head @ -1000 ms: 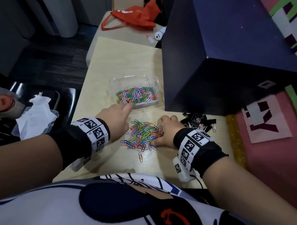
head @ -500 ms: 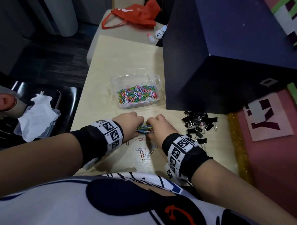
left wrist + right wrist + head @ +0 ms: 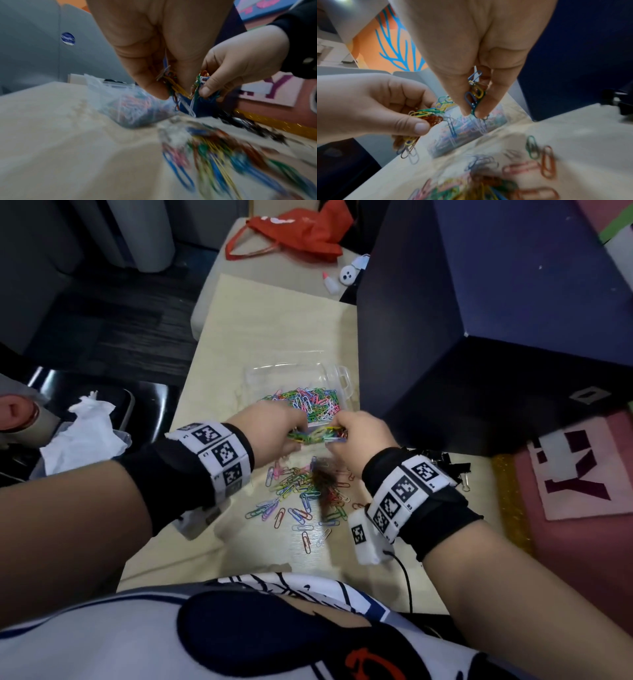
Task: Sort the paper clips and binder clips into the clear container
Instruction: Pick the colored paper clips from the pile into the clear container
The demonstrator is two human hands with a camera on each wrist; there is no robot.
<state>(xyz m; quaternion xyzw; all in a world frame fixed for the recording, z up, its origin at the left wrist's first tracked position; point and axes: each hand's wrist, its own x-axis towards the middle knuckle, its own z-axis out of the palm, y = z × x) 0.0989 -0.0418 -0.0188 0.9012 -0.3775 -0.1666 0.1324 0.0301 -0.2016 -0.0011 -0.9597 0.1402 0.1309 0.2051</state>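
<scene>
Far left, off the table: white tissue (image 3: 85,433) on a dark chair seat. Left hand (image 3: 270,429) is up off the wooden table (image 3: 239,337), fingers curled, thumb pinching one end of a bunch of colored paper clips (image 3: 315,436); a few clips dangle under the thumb in the right wrist view. Right hand (image 3: 363,436) just beside it, thumb + fingertips pinching the other end of the same bunch. Both hands hover over the near edge of the clear container (image 3: 335,378), which sits mid-table w/ a layer of colored clips already inside. Below the hands, loose paper clips (image 3: 301,498) lie scattered on the table; some look blurred, can't tell if falling or lying. Right of those, behind the right wrist, a pile of black binder clips (image 3: 445,463) on the table, beside the big dark blue box (image 3: 479,320). Back of table: red bag (image 3: 301,231). Far right: pink mat (image 3: 582,491) w/ letter shapes.
</scene>
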